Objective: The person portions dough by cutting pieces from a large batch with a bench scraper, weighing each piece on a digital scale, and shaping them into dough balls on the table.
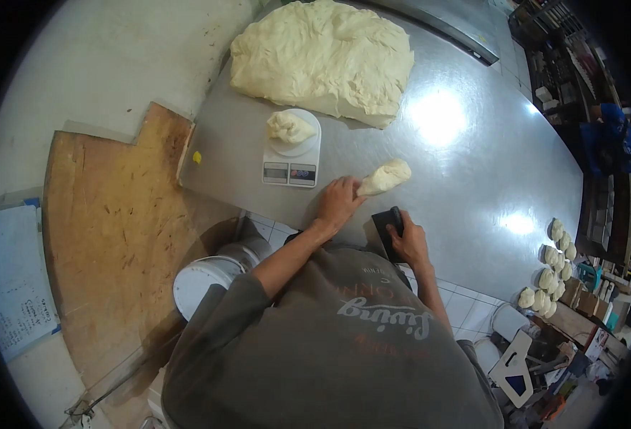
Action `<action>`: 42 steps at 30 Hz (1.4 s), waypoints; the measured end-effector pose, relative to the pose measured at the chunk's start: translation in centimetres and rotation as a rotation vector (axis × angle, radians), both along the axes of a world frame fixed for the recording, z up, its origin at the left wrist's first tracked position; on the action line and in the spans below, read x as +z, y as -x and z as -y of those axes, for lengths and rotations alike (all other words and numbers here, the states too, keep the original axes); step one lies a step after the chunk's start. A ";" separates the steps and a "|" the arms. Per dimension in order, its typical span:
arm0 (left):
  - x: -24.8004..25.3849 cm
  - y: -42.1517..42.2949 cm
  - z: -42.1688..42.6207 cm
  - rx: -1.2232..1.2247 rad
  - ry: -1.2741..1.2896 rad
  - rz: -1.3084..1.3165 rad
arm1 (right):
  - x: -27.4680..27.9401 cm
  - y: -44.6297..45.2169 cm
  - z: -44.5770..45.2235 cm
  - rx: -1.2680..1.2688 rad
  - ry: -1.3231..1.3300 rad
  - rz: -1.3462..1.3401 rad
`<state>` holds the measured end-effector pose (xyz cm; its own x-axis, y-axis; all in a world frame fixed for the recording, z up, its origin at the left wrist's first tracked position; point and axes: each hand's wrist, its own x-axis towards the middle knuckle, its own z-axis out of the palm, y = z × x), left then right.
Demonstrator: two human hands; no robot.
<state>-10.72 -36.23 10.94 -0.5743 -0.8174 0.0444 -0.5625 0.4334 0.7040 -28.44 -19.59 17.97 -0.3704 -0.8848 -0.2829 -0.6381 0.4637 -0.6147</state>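
Observation:
My left hand [340,200] has its fingers closed on the near-left end of a long piece of dough [388,177] on the steel table. My right hand [411,244] grips a dough scraper [385,232] with a dark blade and handle, held at the table's front edge. Left of the long piece stands a white kitchen scale [309,154], its display facing me. A small lump of dough [290,128] rests on the scale's round plate. Behind it lies a large, pale mass of dough [322,61].
The steel table [487,179] reaches far to the right, where several dough balls [546,277] sit in rows near its edge. A wooden board [108,236] is on the left. A white bucket [204,282] stands below the table's front edge.

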 end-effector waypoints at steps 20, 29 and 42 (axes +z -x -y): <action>2.5 -5.1 -1.4 0.104 0.020 0.056 | -1.0 -4.5 10.1 0.202 -0.008 -0.244; 1.7 -7.0 -1.1 0.090 0.019 -0.063 | 3.1 -4.7 8.0 0.148 0.050 -0.171; 1.1 -7.0 -0.6 0.088 0.094 -0.036 | 0.3 -8.6 10.8 0.280 -0.013 -0.232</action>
